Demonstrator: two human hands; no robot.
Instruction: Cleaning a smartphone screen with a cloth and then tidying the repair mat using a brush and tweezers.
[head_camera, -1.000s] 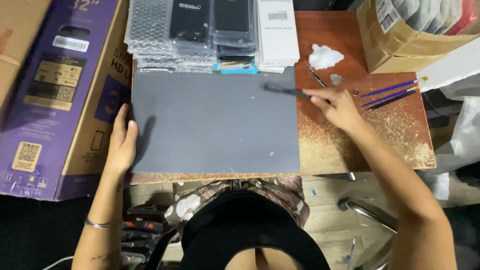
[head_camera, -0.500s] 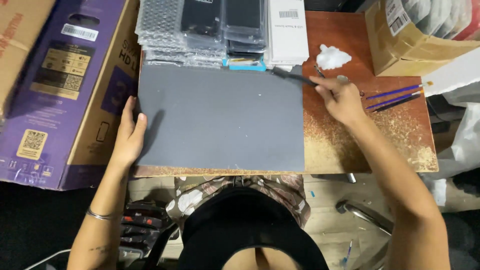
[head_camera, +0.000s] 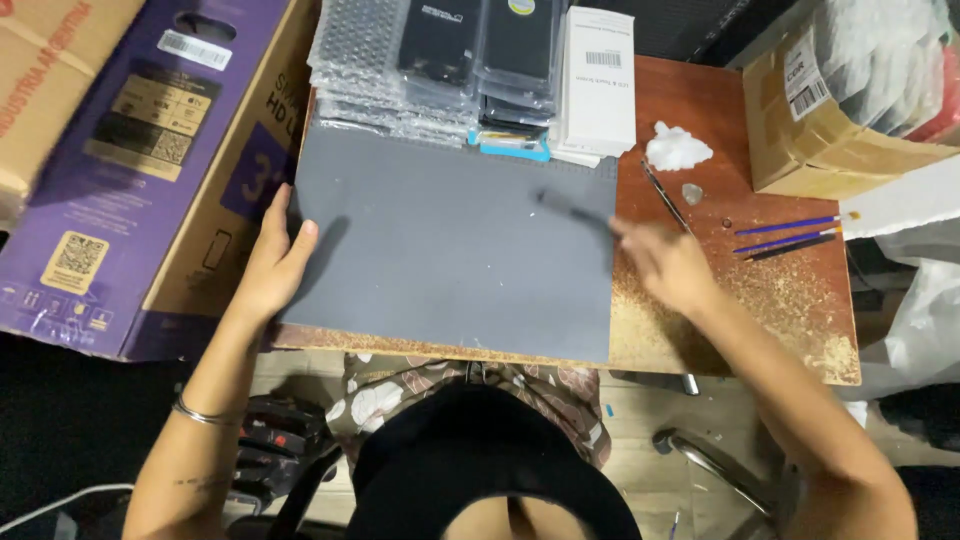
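We see our left hand (head_camera: 268, 268) lying flat on the left edge of the grey mat (head_camera: 450, 250) on the wooden worktop (head_camera: 740, 300). Our right hand (head_camera: 665, 265) holds a dark brush (head_camera: 575, 210) over the mat's right side, blurred. Blue pencils (head_camera: 790, 232) lie near.

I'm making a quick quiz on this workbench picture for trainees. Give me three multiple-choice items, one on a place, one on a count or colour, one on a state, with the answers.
1. Where does the left hand rest?
A. on the left edge of the grey mat
B. on the white box
C. on the cardboard box

2. How many thin blue sticks lie on the right of the wooden table?
A. one
B. three
C. six

3. What is the right hand doing?
A. lying flat and empty
B. holding a dark slim tool over the mat
C. gripping the white wad

Answers: 1 A, the palm and fingers lie on the mat's edge. 2 B, three lie side by side. 3 B, the blurred tool sticks out from the fingers.
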